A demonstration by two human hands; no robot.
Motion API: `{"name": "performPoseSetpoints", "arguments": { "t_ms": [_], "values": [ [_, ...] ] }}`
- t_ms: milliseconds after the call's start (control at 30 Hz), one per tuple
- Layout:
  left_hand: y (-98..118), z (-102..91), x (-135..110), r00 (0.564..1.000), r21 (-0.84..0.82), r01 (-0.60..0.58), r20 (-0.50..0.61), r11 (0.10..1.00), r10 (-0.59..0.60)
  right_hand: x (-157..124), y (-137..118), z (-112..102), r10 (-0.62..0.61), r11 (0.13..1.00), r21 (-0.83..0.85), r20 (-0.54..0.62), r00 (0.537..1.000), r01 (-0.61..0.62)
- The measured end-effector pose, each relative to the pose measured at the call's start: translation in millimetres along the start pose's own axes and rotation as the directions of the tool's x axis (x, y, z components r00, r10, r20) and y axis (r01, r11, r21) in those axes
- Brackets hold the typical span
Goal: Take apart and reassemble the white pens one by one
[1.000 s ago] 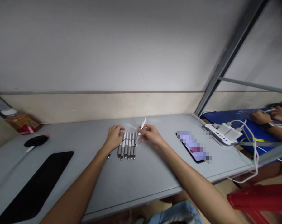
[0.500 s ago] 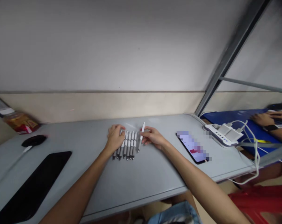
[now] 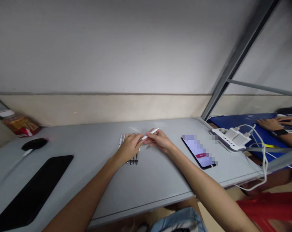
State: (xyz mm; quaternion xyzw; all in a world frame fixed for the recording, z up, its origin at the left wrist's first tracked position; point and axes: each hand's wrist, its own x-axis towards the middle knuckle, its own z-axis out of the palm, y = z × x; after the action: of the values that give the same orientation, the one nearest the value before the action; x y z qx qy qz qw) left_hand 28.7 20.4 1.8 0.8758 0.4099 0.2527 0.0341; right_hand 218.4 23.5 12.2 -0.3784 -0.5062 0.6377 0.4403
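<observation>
A row of several white-and-grey pens (image 3: 133, 159) lies side by side on the grey table (image 3: 146, 180); my left hand (image 3: 128, 147) rests over most of them, with only their tips and a few back ends showing. My right hand (image 3: 159, 140) pinches one white pen (image 3: 150, 133), lifted almost level just right of the row. The left fingers meet the near end of that same pen, curled around it. Both hands touch at the middle of the table.
A phone (image 3: 198, 150) with a lit screen lies right of my hands. Farther right sits a white power strip (image 3: 229, 139) with chargers and cables. A black pad (image 3: 32, 190), a black mouse (image 3: 34, 143) and a snack packet (image 3: 19, 124) are at the left. Another person's hands (image 3: 276, 123) work at the far right.
My left hand slid right over the row of pens and reached the single pen. My right hand tilted that pen from upright to nearly level.
</observation>
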Motion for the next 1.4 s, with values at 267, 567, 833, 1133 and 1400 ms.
{"name": "performPoseSetpoints", "arguments": {
  "t_ms": [267,567,833,1133,1400],
  "values": [
    [-8,-9.1,3,0.995,0.126,-0.042,-0.08,0.991,0.052,-4,-14,-14,0.035,0.98,-0.199,0.019,0.999,-0.03],
    [-9,-9.8,11,0.989,0.261,-0.067,-0.109,0.963,0.098,-2,-13,-22,0.058,0.965,-0.263,0.126,0.99,-0.023],
    [-14,-11.4,17,0.995,0.197,-0.036,-0.089,0.98,0.055,-2,-9,-21,-0.348,0.69,-0.626,0.154,0.925,0.364],
    [-17,-11.4,12,0.999,0.114,-0.044,0.0,0.993,0.044,-10,-21,-19,-0.365,0.402,-0.832,0.237,0.9,0.382],
    [14,-12.9,8,0.963,0.294,-0.262,0.141,0.919,0.229,-15,-15,0,0.022,0.588,-0.791,0.224,0.974,0.169]
  ]
}}
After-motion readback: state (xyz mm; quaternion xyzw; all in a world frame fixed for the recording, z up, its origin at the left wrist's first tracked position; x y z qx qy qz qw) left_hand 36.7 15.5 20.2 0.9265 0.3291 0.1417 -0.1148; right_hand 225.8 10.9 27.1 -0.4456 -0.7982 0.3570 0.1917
